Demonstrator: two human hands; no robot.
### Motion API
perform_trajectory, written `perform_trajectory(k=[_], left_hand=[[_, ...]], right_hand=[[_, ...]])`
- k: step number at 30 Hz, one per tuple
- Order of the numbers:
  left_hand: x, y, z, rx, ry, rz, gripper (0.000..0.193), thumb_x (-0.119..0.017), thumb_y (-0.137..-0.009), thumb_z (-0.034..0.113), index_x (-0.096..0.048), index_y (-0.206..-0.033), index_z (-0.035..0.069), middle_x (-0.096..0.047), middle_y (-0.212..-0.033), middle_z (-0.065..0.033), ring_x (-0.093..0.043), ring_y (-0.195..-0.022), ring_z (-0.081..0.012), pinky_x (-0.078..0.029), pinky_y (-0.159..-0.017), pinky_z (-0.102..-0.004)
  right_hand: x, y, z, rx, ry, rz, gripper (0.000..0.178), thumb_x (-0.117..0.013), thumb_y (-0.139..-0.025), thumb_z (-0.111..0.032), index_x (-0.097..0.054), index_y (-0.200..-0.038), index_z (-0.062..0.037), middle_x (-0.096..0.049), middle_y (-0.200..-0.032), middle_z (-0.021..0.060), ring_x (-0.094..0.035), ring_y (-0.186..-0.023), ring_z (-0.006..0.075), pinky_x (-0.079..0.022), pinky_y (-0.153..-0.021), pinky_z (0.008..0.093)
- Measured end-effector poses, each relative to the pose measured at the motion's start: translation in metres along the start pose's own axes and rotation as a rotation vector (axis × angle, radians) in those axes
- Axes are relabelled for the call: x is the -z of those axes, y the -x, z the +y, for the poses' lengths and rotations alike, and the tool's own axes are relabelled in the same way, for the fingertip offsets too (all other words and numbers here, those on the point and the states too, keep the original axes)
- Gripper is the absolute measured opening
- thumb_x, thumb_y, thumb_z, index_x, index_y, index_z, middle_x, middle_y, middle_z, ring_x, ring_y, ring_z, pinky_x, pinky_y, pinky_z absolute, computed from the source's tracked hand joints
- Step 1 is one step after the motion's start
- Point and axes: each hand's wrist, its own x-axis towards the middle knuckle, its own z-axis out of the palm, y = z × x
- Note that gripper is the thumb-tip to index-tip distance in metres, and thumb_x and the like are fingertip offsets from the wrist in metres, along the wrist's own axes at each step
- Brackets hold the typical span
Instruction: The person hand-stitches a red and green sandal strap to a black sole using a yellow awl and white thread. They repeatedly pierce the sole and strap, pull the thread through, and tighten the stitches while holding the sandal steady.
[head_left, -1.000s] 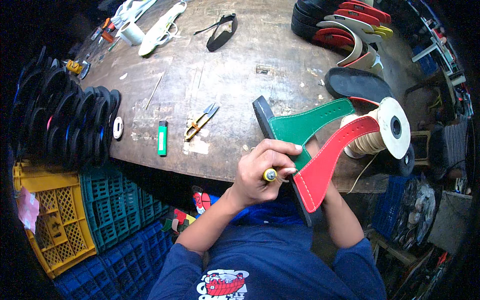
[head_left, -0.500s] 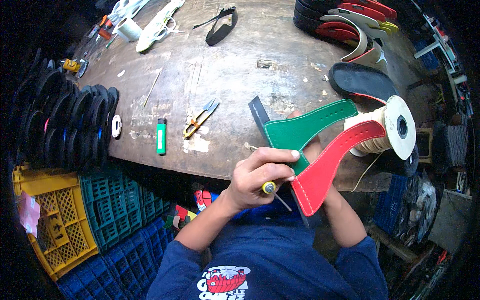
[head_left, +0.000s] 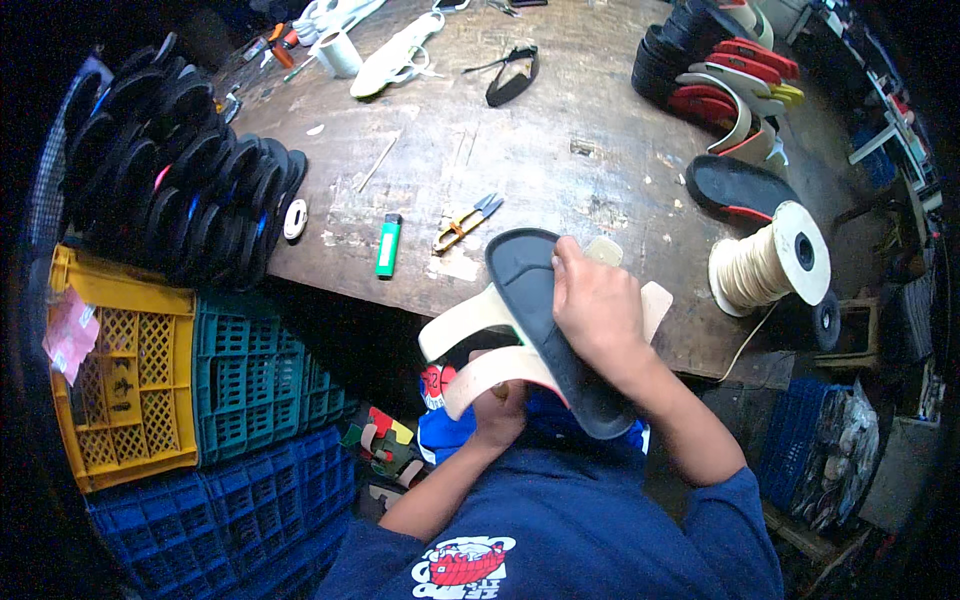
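Observation:
A black sandal sole (head_left: 535,290) is held tilted at the table's front edge, its moulded face and raised rim showing. Pale undersides of the straps (head_left: 470,322) stick out on its left, and other pale strap ends (head_left: 655,308) show on the right. My right hand (head_left: 600,310) is closed around the sole's right side. Below the left straps, my left hand (head_left: 497,412) is curled and partly hidden by a strap. A small yellowish bit shows in it, like the handle of the awl seen there earlier.
Thread snips (head_left: 466,224) and a green lighter (head_left: 388,247) lie on the table (head_left: 560,130). A cord spool (head_left: 760,262) stands right, beside another black sole (head_left: 740,187). Stacked black soles (head_left: 170,180) fill the left. Yellow (head_left: 125,400), green (head_left: 250,380) and blue crates (head_left: 240,500) stand below.
The sandal has been turned over: the green and red strap faces give way to pale undersides and the black sole. My right hand has come onto the sole; my left has dropped lower.

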Motion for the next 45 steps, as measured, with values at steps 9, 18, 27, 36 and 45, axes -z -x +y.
perform_trajectory(k=[9, 18, 27, 36, 45], left_hand=[[0.015, 0.019, 0.012, 0.261, 0.510, -0.033, 0.019, -0.061, -0.105, 0.021, -0.062, -0.104, 0.002, -0.056, -0.075, 0.0013, -0.050, -0.061, -0.0064, -0.041, -0.055, -0.0244], [0.053, -0.005, 0.027, 0.103, 0.394, -0.065, 0.036, -0.040, -0.108, 0.011, -0.032, -0.141, 0.002, -0.051, -0.130, -0.0164, -0.050, -0.059, -0.0079, -0.043, -0.051, -0.0213], [0.058, -0.049, 0.098, -0.048, 0.153, -0.486, 0.035, -0.062, -0.096, 0.001, -0.059, -0.132, 0.003, -0.066, -0.092, -0.0114, -0.065, -0.079, -0.0190, -0.052, -0.074, -0.0294], [0.028, -0.084, 0.127, -0.118, -0.083, -0.587, 0.048, -0.057, -0.093, -0.007, -0.060, -0.139, 0.007, -0.070, -0.098, -0.0170, -0.071, -0.079, -0.0254, -0.057, -0.071, -0.0355], [0.024, -0.087, 0.128, -0.165, -0.203, -0.574, 0.057, -0.059, -0.085, -0.009, -0.062, -0.138, 0.011, -0.064, -0.085, -0.0155, -0.065, -0.070, -0.0281, -0.054, -0.067, -0.0372]], right_hand=[[0.110, 0.041, -0.007, 0.152, 0.114, 0.013, 0.049, -0.074, -0.086, -0.045, -0.065, -0.108, -0.0029, -0.059, -0.122, 0.0200, -0.057, -0.115, 0.0402, -0.045, -0.098, 0.0497], [0.026, 0.027, 0.029, 0.486, 0.037, -0.260, 0.049, -0.060, -0.096, -0.032, -0.060, -0.138, -0.0066, -0.041, -0.154, 0.0195, -0.032, -0.148, 0.0367, -0.016, -0.126, 0.0534], [0.039, 0.033, 0.088, 0.124, -0.736, -0.390, 0.076, -0.037, -0.104, -0.054, -0.039, -0.150, 0.0062, -0.033, -0.159, 0.0247, -0.025, -0.152, 0.0365, -0.016, -0.125, 0.0470], [0.028, 0.033, 0.102, 0.165, -0.769, -0.248, 0.066, -0.031, -0.107, -0.045, -0.045, -0.144, 0.0065, -0.044, -0.151, 0.0225, -0.034, -0.148, 0.0341, -0.020, -0.124, 0.0432], [0.032, 0.028, 0.097, 0.163, -0.742, -0.297, 0.065, -0.028, -0.107, -0.044, -0.046, -0.144, 0.0058, -0.045, -0.151, 0.0211, -0.030, -0.150, 0.0353, -0.015, -0.125, 0.0463]])
